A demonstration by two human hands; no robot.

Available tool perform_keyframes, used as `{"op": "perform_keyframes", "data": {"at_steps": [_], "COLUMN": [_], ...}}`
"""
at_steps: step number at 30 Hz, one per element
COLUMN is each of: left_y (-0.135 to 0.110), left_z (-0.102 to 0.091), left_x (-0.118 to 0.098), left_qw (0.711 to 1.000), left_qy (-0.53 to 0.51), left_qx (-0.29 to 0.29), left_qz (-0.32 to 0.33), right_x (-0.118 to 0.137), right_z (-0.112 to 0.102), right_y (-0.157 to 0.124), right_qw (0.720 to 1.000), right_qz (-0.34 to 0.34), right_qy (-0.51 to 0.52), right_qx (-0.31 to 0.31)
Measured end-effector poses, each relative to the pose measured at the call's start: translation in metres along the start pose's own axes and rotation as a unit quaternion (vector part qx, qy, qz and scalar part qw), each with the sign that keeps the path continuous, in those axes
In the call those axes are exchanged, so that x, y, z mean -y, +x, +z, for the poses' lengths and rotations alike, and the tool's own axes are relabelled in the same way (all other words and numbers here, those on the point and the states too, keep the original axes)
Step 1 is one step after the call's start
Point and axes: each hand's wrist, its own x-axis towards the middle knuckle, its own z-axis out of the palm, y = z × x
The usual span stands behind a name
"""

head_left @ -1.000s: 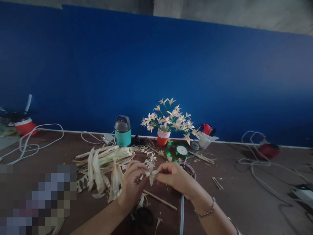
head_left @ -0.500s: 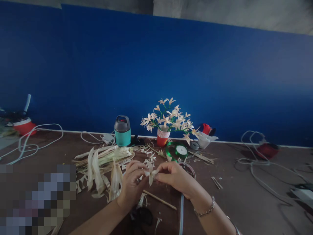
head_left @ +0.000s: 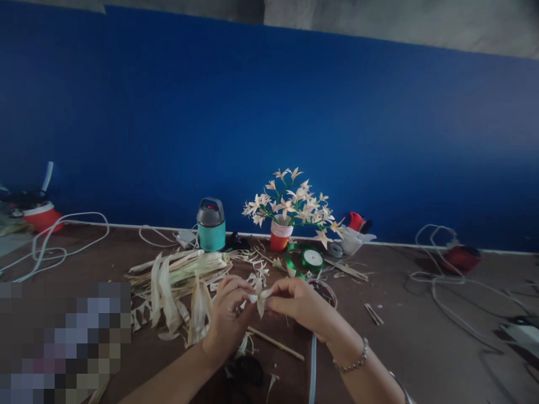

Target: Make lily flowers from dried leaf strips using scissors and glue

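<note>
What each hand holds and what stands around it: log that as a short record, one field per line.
Left hand: thumb and fingers pinching one side of a pale flower
Right hand: thumb and forefinger at the flower's other side
Below the hands: a thin stick lying on the brown table
Left side: heaped dried husks
Behind: red-and-white cup holding pale flowers on green stems
Beside the cup: green ribbon spool to its right, teal container to its left
Backdrop: blue wall

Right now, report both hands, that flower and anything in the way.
Left hand, right hand: pinching pale pointed-petal flower. Petals spread, flower between hands. Thin stick nearby, not blocking.
</note>
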Motion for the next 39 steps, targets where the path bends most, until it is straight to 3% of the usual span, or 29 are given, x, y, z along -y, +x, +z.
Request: {"op": "perform_keyframes", "data": {"at_steps": [15,20,28,33,39], "left_y": [-0.003,-0.001,-0.004,-0.003,-0.002], "left_z": [0.004,0.004,0.003,0.001,0.001], "left_x": [0.007,0.005,0.01,0.011,0.011], "left_qw": [0.995,0.998,0.999,0.997,0.999], "left_qy": [-0.04,-0.015,0.039,0.067,0.043], "left_qx": [0.049,0.042,-0.032,-0.033,-0.026], "left_qz": [-0.078,-0.051,-0.016,0.001,0.002], "right_x": [-0.001,-0.006,-0.006,-0.005,-0.004], "right_z": [-0.002,0.0,0.01,0.014,0.011], "right_y": [0.002,0.005,0.005,0.006,0.006], "right_qw": [0.998,1.0,0.999,0.997,0.998], "right_qz": [-0.008,0.017,0.024,0.022,0.024], "right_qy": [-0.059,-0.009,0.036,0.077,0.054], "right_qx": [-0.016,-0.017,-0.003,0.014,0.007]}}
